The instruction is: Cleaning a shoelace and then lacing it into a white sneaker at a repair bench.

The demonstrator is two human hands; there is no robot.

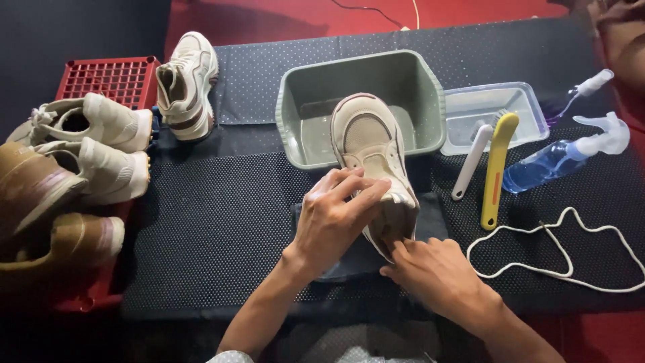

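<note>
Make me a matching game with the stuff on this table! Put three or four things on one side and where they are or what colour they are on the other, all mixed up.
Things:
1. sneaker
2. long brush
3. spray bottle
4. shoelace

Descriptions:
A. white, loose on the dark mat at the right
B. yellow, its head resting in the clear tray
C. beige, held by the left hand and right hand, its toe over the grey-green tub
D. lying on its side, blue liquid inside

Pairs: 1-C, 2-B, 3-D, 4-A
</note>
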